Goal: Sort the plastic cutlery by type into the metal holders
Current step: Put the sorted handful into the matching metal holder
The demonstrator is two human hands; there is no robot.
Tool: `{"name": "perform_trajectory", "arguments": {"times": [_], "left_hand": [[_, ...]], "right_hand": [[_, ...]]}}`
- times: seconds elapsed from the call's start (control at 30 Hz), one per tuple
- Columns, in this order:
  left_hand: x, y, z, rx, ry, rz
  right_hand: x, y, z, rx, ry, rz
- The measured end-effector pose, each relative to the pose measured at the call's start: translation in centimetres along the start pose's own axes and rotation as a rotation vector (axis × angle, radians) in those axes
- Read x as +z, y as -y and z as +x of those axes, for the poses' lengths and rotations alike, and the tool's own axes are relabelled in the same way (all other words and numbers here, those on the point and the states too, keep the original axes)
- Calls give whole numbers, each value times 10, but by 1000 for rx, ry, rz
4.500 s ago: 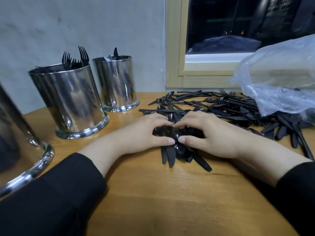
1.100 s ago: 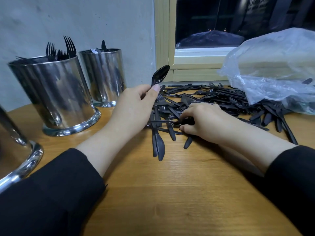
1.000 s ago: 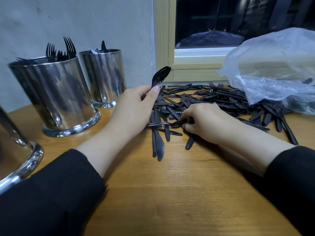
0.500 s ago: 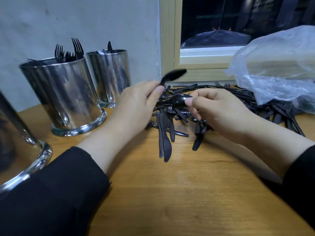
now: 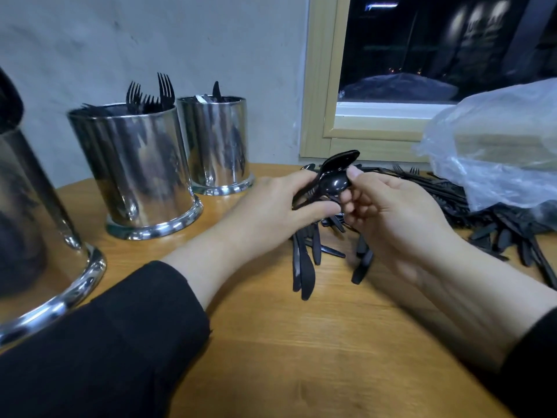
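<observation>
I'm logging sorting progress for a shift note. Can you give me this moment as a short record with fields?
left hand: holds a black plastic spoon
right hand: pinches a second spoon by its bowl, against the first
fork holder: forks standing inside
far holder: a knife tip shows above the rim
unsorted pile: on the wooden table, partly under a clear plastic bag
</observation>
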State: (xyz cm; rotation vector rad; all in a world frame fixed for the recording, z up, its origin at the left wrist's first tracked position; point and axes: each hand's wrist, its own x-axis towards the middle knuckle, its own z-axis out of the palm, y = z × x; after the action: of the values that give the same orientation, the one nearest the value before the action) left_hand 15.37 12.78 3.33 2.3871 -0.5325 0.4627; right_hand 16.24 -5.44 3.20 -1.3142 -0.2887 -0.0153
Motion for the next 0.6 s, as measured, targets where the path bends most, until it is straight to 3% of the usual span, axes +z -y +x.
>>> {"name": "perform_trajectory", "arguments": {"times": [0.1,0.13,0.23,0.33,0.43,0.6], "left_hand": [[-1,7,4,-26,-71,98],[-2,10,5,-60,-131,87],[-7,16,8,-179,-310,-51],[-8,17,8,-267,-390,-187],[-6,20,8,-330,-412,-352],[-5,19,9,-429,-427,-518]], "right_hand": [[-1,-4,0,-25,-23,-96],[-3,-6,2,-62,-35,-244],[-6,-14,11,-217,73,-1018],[2,-20,17,-195,243,-1414],[7,-27,19,-187,247,-1499],[3,-28,17,-143,181,-1345]]}}
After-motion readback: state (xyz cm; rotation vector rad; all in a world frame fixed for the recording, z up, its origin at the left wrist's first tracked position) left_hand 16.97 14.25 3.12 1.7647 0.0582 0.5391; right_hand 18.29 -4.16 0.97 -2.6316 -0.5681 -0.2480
